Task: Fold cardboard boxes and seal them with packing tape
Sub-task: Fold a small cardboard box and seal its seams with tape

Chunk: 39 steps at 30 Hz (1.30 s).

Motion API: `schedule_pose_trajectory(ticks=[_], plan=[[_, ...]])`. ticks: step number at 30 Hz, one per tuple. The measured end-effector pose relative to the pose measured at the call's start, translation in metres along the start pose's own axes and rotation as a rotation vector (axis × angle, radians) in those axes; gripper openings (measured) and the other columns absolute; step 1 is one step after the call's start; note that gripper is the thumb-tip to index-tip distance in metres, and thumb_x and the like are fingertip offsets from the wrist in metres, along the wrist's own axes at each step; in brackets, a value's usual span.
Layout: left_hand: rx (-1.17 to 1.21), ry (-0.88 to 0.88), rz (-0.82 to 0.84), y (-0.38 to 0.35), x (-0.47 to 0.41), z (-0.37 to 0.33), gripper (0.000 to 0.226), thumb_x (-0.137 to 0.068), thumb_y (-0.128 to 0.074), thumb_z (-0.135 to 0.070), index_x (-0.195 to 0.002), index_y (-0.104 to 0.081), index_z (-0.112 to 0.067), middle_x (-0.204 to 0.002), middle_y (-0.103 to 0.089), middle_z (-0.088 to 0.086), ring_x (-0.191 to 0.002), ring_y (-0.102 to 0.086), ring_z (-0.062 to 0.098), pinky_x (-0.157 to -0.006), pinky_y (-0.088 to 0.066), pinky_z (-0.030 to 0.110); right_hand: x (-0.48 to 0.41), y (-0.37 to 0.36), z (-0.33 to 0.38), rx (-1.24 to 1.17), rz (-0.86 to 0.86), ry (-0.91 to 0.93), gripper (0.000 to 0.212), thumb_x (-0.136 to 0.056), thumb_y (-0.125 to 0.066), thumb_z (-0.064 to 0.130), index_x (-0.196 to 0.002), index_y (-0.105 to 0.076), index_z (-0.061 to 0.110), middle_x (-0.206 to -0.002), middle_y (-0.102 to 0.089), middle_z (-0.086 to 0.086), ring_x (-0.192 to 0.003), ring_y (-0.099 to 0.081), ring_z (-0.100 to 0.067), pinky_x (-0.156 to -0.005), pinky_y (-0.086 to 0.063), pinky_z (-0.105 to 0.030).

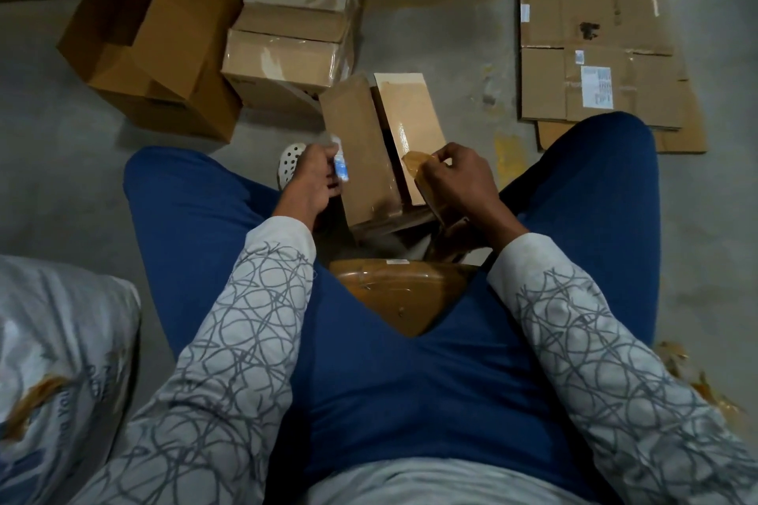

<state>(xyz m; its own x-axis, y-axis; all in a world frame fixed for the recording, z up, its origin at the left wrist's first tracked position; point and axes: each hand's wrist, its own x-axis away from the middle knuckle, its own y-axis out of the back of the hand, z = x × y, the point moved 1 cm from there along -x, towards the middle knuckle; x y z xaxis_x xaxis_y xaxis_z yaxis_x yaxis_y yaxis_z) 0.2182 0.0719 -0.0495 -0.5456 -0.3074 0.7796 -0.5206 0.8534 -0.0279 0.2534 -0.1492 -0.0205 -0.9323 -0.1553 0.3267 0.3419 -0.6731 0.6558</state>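
A small cardboard box (361,152) stands on the floor between my knees, its two top flaps raised and the right flap (410,115) glossy with tape. My left hand (311,180) grips a small blue and white object (341,166), blurred, against the box's left side. My right hand (455,176) pinches a strip of brown packing tape (416,160) at the right flap's near end. The tape runs down toward a brown roll (447,225) that is partly hidden under my wrist.
Several taped boxes (295,33) are stacked behind the small box. A large open carton (156,37) lies tipped at the far left, flattened cardboard (594,53) at the far right. A white sack (53,348) sits near left. A brown wrapped seat (402,295) shows between my legs.
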Motion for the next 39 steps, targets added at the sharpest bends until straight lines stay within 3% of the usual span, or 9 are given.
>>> schedule_pose_trajectory(ticks=[3,5,8,10,12,18,26,31,39], plan=[[-0.159,0.056,-0.103,0.001,0.009,0.007,0.019,-0.101,-0.053,-0.031,-0.106,-0.06,-0.014,-0.103,-0.06,0.008,-0.082,-0.052,0.019,-0.069,-0.04,0.031,0.0,-0.003,0.003,0.014,0.011,0.005,0.026,-0.094,-0.058,0.036,-0.11,-0.068,0.019,-0.116,-0.068,-0.011,-0.1,-0.063,-0.029,-0.09,-0.056,-0.045],[-0.27,-0.017,-0.134,0.002,0.011,0.008,0.019,-0.099,-0.057,-0.031,-0.109,-0.062,-0.015,-0.107,-0.064,0.009,-0.085,-0.055,0.017,-0.067,-0.043,0.029,0.001,-0.004,0.006,0.026,0.027,0.013,0.027,-0.094,-0.058,0.037,-0.111,-0.068,0.019,-0.115,-0.068,-0.012,-0.101,-0.063,-0.03,-0.091,-0.056,-0.047],[-0.333,-0.153,0.121,-0.008,0.028,0.007,0.033,-0.095,-0.067,-0.037,-0.12,-0.064,-0.015,-0.121,-0.069,0.006,-0.105,-0.064,0.02,-0.081,-0.056,0.039,0.003,-0.005,0.008,0.044,0.06,0.053,0.029,-0.095,-0.059,0.039,-0.114,-0.067,0.019,-0.114,-0.069,-0.011,-0.099,-0.063,-0.029,-0.09,-0.056,-0.046],[-0.28,-0.118,0.331,-0.019,0.043,0.012,0.045,-0.092,-0.071,-0.04,-0.125,-0.065,-0.01,-0.123,-0.068,0.009,-0.112,-0.065,0.025,-0.082,-0.06,0.045,0.006,-0.005,0.009,0.04,0.095,0.076,0.028,-0.096,-0.059,0.039,-0.115,-0.067,0.019,-0.112,-0.069,-0.011,-0.097,-0.064,-0.028,-0.088,-0.056,-0.043],[-0.246,-0.113,0.404,-0.026,0.052,0.019,0.047,-0.091,-0.072,-0.036,-0.125,-0.065,-0.004,-0.122,-0.069,0.013,-0.112,-0.067,0.028,-0.079,-0.061,0.041,0.009,-0.005,0.009,0.043,0.123,0.094,0.029,-0.097,-0.06,0.04,-0.114,-0.068,0.018,-0.109,-0.07,-0.009,-0.093,-0.064,-0.025,-0.084,-0.056,-0.038],[-0.277,-0.208,0.317,-0.027,0.051,0.023,0.03,-0.092,-0.072,-0.02,-0.117,-0.069,-0.002,-0.101,-0.07,0.006,-0.087,-0.062,0.021,-0.066,-0.055,0.029,0.02,-0.003,0.007,0.056,0.211,0.15,0.035,-0.1,-0.057,0.044,-0.119,-0.065,0.016,-0.116,-0.069,-0.013,-0.095,-0.064,-0.028,-0.078,-0.052,-0.034],[-0.222,-0.161,0.346,-0.018,0.043,0.013,0.033,-0.088,-0.074,-0.013,-0.118,-0.068,0.001,-0.101,-0.071,0.007,-0.082,-0.062,0.016,-0.067,-0.054,0.028,0.015,-0.006,0.008,0.028,0.29,0.182,0.037,-0.101,-0.056,0.043,-0.128,-0.058,0.017,-0.128,-0.065,-0.016,-0.101,-0.061,-0.028,-0.076,-0.048,-0.031],[-0.111,-0.134,0.342,-0.018,0.042,0.008,0.015,-0.088,-0.069,0.0,-0.098,-0.065,-0.011,-0.086,-0.075,0.004,-0.085,-0.07,0.018,-0.072,-0.056,0.03,0.012,-0.011,0.011,0.019,0.315,0.197,0.038,-0.102,-0.058,0.04,-0.132,-0.057,0.017,-0.126,-0.066,-0.017,-0.101,-0.062,-0.028,-0.077,-0.052,-0.034],[0.031,-0.122,0.228,-0.015,0.046,0.003,0.029,-0.082,-0.071,0.007,-0.097,-0.058,-0.014,-0.098,-0.068,0.01,-0.082,-0.065,0.021,-0.061,-0.053,0.026,0.013,-0.008,0.012,-0.106,0.347,0.21,0.049,-0.098,-0.065,0.03,-0.143,-0.047,0.02,-0.118,-0.066,-0.014,-0.101,-0.067,-0.027,-0.08,-0.059,-0.037]])
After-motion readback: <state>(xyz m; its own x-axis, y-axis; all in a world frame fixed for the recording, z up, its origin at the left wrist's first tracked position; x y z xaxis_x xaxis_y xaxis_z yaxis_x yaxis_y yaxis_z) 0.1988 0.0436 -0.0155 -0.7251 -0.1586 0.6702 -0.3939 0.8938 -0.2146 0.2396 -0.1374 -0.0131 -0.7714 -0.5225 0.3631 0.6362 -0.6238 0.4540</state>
